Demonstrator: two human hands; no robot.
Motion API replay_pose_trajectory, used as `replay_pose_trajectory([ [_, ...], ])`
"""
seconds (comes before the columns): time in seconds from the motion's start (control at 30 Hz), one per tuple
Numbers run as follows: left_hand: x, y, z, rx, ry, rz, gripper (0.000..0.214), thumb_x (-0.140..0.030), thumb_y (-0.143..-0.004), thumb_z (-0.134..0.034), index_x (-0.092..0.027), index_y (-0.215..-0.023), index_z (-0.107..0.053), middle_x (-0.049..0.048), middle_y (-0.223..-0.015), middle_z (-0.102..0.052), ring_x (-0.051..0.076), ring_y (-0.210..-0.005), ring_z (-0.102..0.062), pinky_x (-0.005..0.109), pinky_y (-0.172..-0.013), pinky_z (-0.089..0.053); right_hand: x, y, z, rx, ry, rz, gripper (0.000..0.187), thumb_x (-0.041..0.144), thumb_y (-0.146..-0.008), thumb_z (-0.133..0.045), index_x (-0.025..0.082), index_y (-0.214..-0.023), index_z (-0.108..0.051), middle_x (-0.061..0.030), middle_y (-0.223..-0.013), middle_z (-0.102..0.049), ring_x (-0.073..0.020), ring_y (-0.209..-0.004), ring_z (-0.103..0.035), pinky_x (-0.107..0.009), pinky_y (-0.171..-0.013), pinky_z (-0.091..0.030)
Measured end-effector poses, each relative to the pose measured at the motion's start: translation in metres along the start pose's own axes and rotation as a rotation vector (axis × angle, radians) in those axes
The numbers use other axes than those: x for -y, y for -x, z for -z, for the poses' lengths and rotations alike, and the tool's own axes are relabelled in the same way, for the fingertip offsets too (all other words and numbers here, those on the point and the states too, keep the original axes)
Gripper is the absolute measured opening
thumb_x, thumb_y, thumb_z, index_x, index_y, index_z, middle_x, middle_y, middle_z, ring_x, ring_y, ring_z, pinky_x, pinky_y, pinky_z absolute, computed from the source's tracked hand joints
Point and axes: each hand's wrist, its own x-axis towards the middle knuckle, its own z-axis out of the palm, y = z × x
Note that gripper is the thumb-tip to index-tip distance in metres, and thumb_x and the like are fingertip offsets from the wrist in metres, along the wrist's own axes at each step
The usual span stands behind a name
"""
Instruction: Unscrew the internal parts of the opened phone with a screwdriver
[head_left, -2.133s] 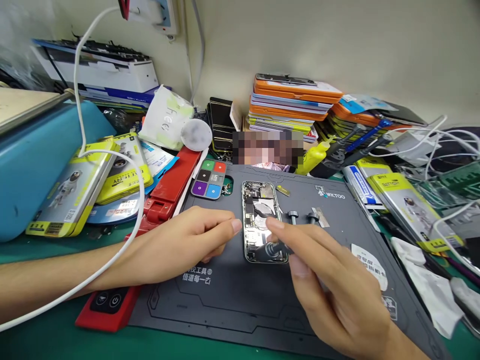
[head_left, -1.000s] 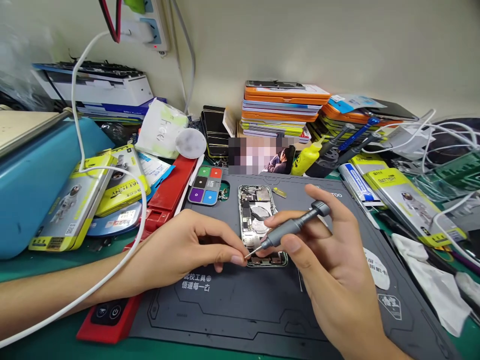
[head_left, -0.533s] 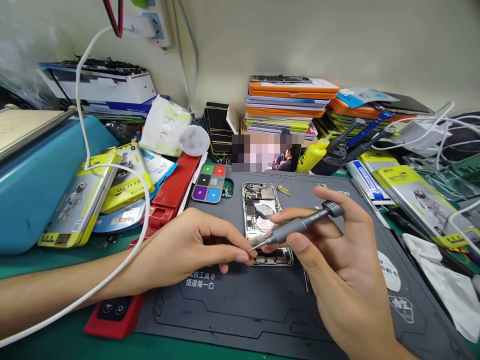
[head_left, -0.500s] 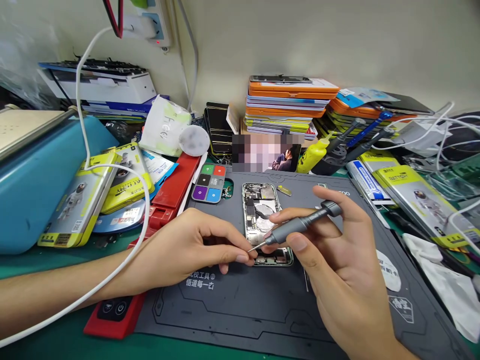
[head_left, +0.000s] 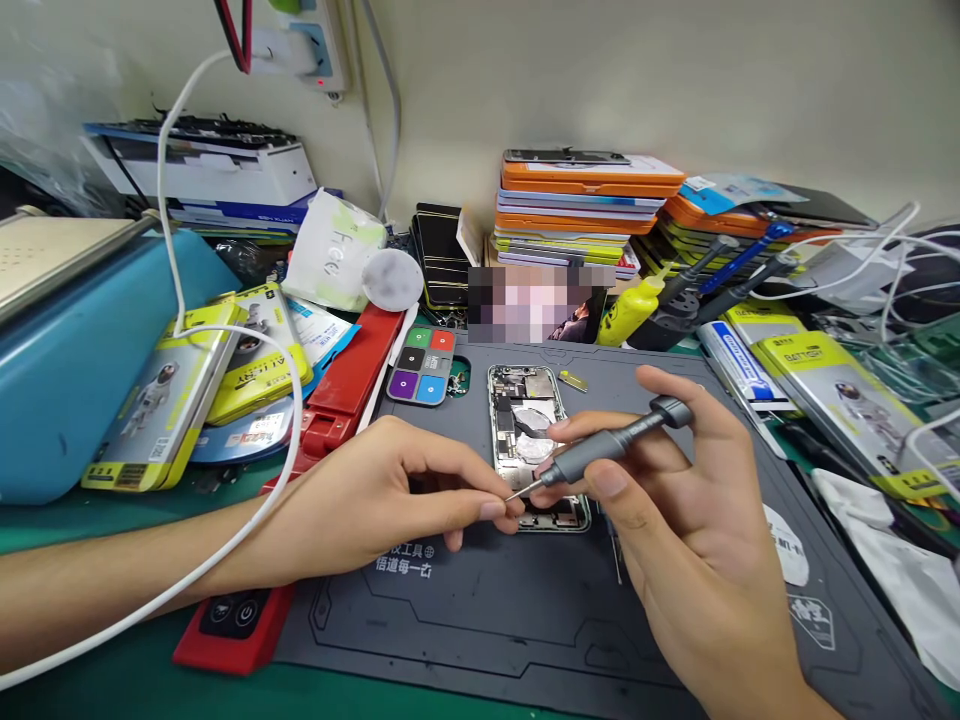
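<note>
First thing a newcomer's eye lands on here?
Probably the gray screwdriver in the right hand, its tip at the left hand, near the opened phone at centre. Then the stack with orange cases at the back, and the bulky blue object at far left.

near part of dark mat left unobstructed. opened phone blocked at lower left by left hand, at right by right hand and slanted screwdriver. left approach crossed by white cable, hemmed by red device. far side walled by stacked cases.
</note>
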Motion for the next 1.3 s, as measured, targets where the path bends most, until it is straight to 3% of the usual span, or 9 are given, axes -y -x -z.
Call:
replay_pose_trajectory([
  [0.27, 0.0020, 0.0003, -0.0004, -0.003, 0.023, -0.016, 0.017, -0.025, -0.104, -0.072, -0.019, -0.106, -0.088, 0.0012, -0.103, -0.087, 0.007, -0.069, -0.070, 0.013, -0.064, -0.057, -0.0014, -0.0050, 0.0013, -0.003, -0.046, -0.069, 0.043, 0.035, -0.102, -0.076, 0.041, -0.139, -0.054, -0.0010, -0.109, -0.081, -0.0179, -0.079, -0.082, -0.031, -0.074, -0.072],
  [0.47, 0.0020, -0.0003, -0.0003, 0.006, 0.063, 0.011, 0.016, -0.020, -0.103, -0.071, -0.019, -0.105, -0.088, 0.0010, -0.102, -0.088, 0.007, -0.070, -0.071, 0.013, -0.066, -0.058, -0.0051, -0.0048, 0.0018, 0.017, -0.112, -0.121, 0.045, 0.036, -0.103, -0.076, 0.040, -0.141, -0.054, 0.0002, -0.111, -0.080, -0.0132, -0.079, -0.081, -0.024, -0.077, -0.071],
  [1.03, -0.0008, -0.0004, 0.0001, -0.036, -0.049, 0.042, 0.021, -0.030, -0.098, -0.074, -0.020, -0.106, -0.091, 0.0056, -0.103, -0.088, 0.011, -0.068, -0.072, 0.018, -0.066, -0.057, -0.0048, -0.0058, 0.0005, 0.016, -0.127, -0.100, 0.047, 0.038, -0.102, -0.079, 0.039, -0.140, -0.052, 0.0005, -0.109, -0.081, -0.0135, -0.080, -0.083, -0.024, -0.078, -0.072],
  [1.3, 0.0024, -0.0007, 0.0018, -0.007, -0.011, 0.028, 0.018, -0.028, -0.099, -0.077, -0.020, -0.105, -0.091, 0.0032, -0.097, -0.088, 0.012, -0.071, -0.073, 0.016, -0.066, -0.057, -0.0032, -0.0050, -0.0001, 0.038, -0.131, -0.136, 0.044, 0.036, -0.103, -0.076, 0.039, -0.140, -0.051, 0.0005, -0.108, -0.081, -0.0133, -0.082, -0.081, -0.024, -0.077, -0.071],
])
